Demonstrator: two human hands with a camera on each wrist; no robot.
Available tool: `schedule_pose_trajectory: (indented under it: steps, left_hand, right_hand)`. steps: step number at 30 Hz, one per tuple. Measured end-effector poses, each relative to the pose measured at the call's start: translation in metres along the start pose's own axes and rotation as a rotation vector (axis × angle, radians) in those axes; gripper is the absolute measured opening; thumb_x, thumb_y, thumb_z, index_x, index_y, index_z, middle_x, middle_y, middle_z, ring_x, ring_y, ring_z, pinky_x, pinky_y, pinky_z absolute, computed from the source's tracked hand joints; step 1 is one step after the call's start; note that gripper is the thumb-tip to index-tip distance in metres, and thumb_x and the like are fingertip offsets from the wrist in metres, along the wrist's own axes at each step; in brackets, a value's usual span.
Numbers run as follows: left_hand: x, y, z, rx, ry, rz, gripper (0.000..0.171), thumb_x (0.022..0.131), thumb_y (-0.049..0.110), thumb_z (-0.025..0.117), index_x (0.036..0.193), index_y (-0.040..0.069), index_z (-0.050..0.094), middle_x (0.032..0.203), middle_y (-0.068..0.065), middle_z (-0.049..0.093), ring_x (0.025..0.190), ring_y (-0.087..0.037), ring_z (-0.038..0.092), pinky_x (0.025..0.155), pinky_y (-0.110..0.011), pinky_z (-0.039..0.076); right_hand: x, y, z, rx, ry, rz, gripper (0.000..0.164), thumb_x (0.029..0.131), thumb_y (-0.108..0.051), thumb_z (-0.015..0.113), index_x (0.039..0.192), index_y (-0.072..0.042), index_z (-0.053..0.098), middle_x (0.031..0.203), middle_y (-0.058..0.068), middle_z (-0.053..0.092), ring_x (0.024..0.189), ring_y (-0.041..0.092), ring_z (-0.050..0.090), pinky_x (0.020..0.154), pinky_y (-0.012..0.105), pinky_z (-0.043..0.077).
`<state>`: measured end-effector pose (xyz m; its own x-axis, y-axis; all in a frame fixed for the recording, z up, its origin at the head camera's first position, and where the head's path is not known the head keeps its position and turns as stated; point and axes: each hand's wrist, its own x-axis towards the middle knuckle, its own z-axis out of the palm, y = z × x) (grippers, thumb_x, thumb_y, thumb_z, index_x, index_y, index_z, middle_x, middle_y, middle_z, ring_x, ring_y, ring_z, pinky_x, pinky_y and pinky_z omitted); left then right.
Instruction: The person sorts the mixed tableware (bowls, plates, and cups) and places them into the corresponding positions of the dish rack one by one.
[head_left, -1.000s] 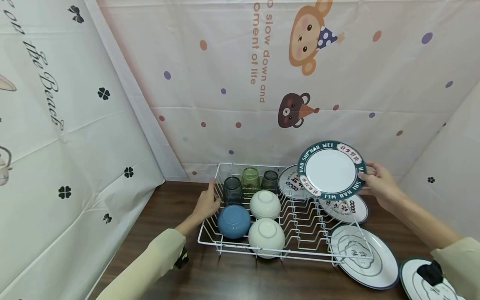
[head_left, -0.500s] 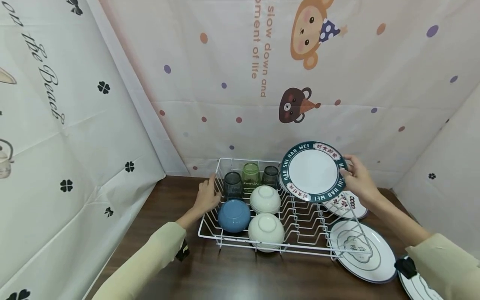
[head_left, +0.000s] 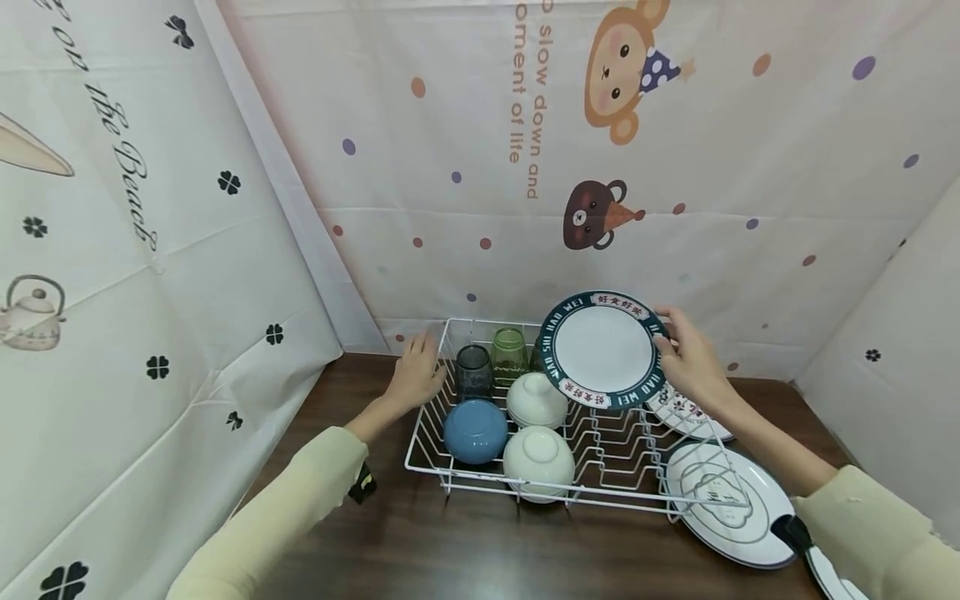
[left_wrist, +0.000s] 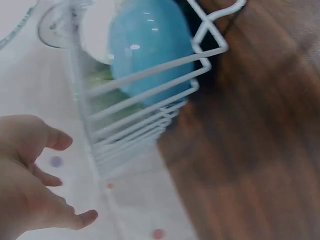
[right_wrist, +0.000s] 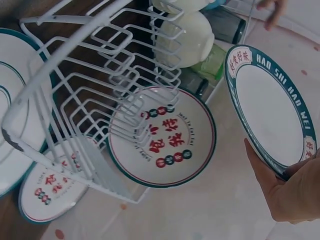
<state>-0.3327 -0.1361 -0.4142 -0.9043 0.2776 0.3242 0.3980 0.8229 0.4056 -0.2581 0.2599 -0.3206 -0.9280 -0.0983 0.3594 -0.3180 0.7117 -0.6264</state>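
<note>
White printed sheets rise behind and beside a dark wood desk, which carries a white wire rack. A large white plate lies partly beneath the rack's right end, and 1 more plate shows at its lower right, partly covered by the right sleeve. The green-rimmed plate is up in the air, tilted, over the rear middle of the rack. A plate with red characters stands among the rack's wires; a similar smaller plate is at its right end. The right hand has its grip on the green-rimmed plate's right edge, thumb on the front. The left hand is just beside the rack's left end, its grip wide and holding nothing. Upside down in the rack sit 2 pale bowls and 1 blue bowl. Behind them are a dark glass, a green glass and another dark glass mostly hidden in the head view.
</note>
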Motion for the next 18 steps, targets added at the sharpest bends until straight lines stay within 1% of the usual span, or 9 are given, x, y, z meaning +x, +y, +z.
schedule_pose_trajectory:
  steps: [2,4,6,9,11,13,14,17,18]
  left_hand:
    - [0.002,0.008,-0.009,0.017,-0.001,0.040,0.063,0.094,0.008,0.061,0.150,-0.009,0.037,0.161,-0.038,0.023,0.146,-0.056,0.028,0.109,-0.072,0.036]
    - [0.005,0.017,-0.019,0.010,-0.049,0.075,0.072,0.094,0.009,0.064,0.156,-0.005,0.030,0.163,-0.037,0.016,0.150,-0.055,0.022,0.114,-0.071,0.031]
    - [0.008,0.025,-0.025,-0.006,-0.114,0.112,0.077,0.095,0.011,0.065,0.159,-0.002,0.024,0.165,-0.036,0.010,0.153,-0.054,0.014,0.118,-0.069,0.026]
    - [0.011,0.039,-0.030,-0.098,-0.178,0.187,0.081,0.097,0.014,0.064,0.161,-0.002,0.017,0.167,-0.034,0.007,0.155,-0.053,0.010,0.121,-0.068,0.020]
    - [0.012,0.049,-0.031,-0.172,-0.211,0.236,0.085,0.098,0.016,0.065,0.162,-0.001,0.013,0.168,-0.029,0.008,0.156,-0.048,0.010,0.123,-0.065,0.018]
    - [0.011,0.058,-0.032,-0.253,-0.254,0.283,0.088,0.098,0.016,0.065,0.164,0.002,0.008,0.170,-0.026,0.011,0.156,-0.045,0.018,0.123,-0.062,0.022]
    - [0.011,0.062,-0.032,-0.287,-0.282,0.293,0.089,0.098,0.016,0.065,0.164,0.004,0.006,0.170,-0.023,0.012,0.155,-0.044,0.024,0.122,-0.060,0.028]
    - [0.011,0.071,-0.030,-0.395,-0.353,0.303,0.089,0.099,0.013,0.064,0.165,0.010,0.004,0.168,-0.021,0.022,0.145,-0.040,0.045,0.113,-0.053,0.045]
    - [0.010,0.073,-0.029,-0.419,-0.364,0.304,0.087,0.100,0.013,0.063,0.165,0.011,0.005,0.166,-0.022,0.026,0.140,-0.039,0.051,0.108,-0.050,0.050]
  right_hand:
    - [0.001,-0.004,0.002,-0.010,0.015,-0.023,0.045,0.108,-0.002,0.036,0.152,0.007,0.035,0.129,0.042,0.057,0.107,0.056,0.063,0.083,0.059,0.056]
    - [0.003,-0.008,0.005,-0.008,0.024,-0.042,0.043,0.107,-0.001,0.038,0.150,0.006,0.039,0.130,0.041,0.058,0.104,0.055,0.066,0.080,0.057,0.058]
    - [0.005,-0.011,0.010,-0.011,0.028,-0.056,0.042,0.106,0.001,0.040,0.148,0.005,0.042,0.132,0.040,0.058,0.098,0.051,0.068,0.073,0.049,0.060]
    - [0.007,-0.016,0.019,-0.017,0.041,-0.090,0.040,0.105,0.004,0.042,0.144,0.003,0.048,0.133,0.039,0.059,0.095,0.050,0.070,0.065,0.040,0.057]
    - [0.007,-0.018,0.024,-0.011,0.048,-0.119,0.039,0.104,0.005,0.043,0.142,0.004,0.051,0.133,0.038,0.059,0.095,0.049,0.071,0.062,0.037,0.055]
    - [0.007,-0.021,0.029,-0.002,0.060,-0.152,0.038,0.103,0.007,0.045,0.139,0.003,0.055,0.131,0.037,0.061,0.100,0.051,0.071,0.063,0.037,0.056]
    - [0.007,-0.022,0.031,0.002,0.068,-0.168,0.037,0.102,0.008,0.046,0.138,0.003,0.056,0.130,0.036,0.062,0.099,0.050,0.071,0.062,0.036,0.055]
    - [0.007,-0.024,0.036,0.013,0.095,-0.214,0.036,0.100,0.009,0.051,0.134,0.003,0.062,0.124,0.033,0.067,0.089,0.045,0.074,0.057,0.030,0.051]
    - [0.006,-0.024,0.037,0.011,0.104,-0.226,0.036,0.099,0.009,0.052,0.133,0.002,0.063,0.121,0.032,0.069,0.079,0.040,0.074,0.055,0.028,0.048]
